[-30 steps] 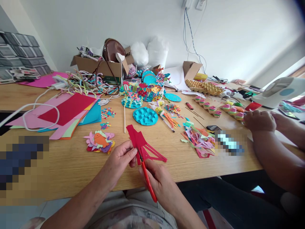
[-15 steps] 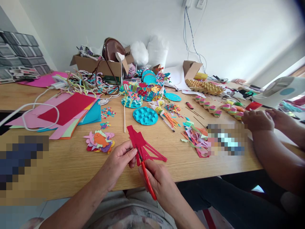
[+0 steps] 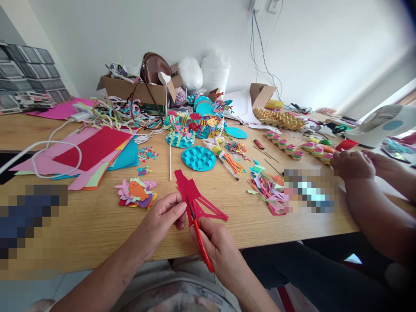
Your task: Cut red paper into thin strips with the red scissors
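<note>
Between thumb and fingers, my left hand pinches the edge of a piece of red paper. Narrow cut strips hang off the paper toward the right. My right hand is closed around the handles of red-handled scissors. The dark blades lie against the paper, close to my left fingertips. To the left of my left hand rests a pile of paper fish cut-outs, an orange one on top. Beyond the red paper lies a blue disc with a wavy paper lattice.
Coloured paper sheets and a white cable spread over the left side. Paper scraps lie to the right. A co-worker's hands are at the far right, beside decorated carton strips. A cardboard box stands behind.
Almost nothing differs. The scissors and both hands keep nearly the same place on the red paper, and the whole view has shifted very slightly.
</note>
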Motion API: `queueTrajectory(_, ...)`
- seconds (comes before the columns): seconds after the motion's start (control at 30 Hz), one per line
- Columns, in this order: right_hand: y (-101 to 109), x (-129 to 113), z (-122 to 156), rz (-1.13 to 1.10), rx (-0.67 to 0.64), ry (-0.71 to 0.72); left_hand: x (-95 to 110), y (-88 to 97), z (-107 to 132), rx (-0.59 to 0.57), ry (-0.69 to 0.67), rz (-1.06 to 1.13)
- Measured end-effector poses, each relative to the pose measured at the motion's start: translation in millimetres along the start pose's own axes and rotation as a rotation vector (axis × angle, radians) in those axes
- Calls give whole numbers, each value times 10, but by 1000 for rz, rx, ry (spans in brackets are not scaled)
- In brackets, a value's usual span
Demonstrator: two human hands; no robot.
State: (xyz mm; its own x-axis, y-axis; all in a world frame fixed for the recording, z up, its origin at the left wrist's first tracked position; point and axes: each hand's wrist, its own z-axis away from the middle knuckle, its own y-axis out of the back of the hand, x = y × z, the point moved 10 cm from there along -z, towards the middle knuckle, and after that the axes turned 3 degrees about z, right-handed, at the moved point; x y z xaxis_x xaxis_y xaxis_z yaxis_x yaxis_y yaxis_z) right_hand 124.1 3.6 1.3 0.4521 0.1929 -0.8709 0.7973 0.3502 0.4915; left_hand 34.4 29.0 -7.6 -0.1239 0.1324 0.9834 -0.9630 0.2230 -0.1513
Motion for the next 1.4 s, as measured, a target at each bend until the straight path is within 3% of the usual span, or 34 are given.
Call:
queueTrajectory(0.2, -19, 21, 1, 34, -10, -2, 108, 115, -19, 40, -25, 19)
queueTrajectory(0.47, -55, 38, -21, 19, -26, 0, 216, 242, -97, 121, -81, -129)
queueTrajectory(0.9, -58, -10, -26, -72, -37, 0, 117, 117, -92, 7, 13, 109)
queueTrajectory(1.4, -62, 20, -58, -145, -11, 0, 33, 28, -67, -9, 63, 115)
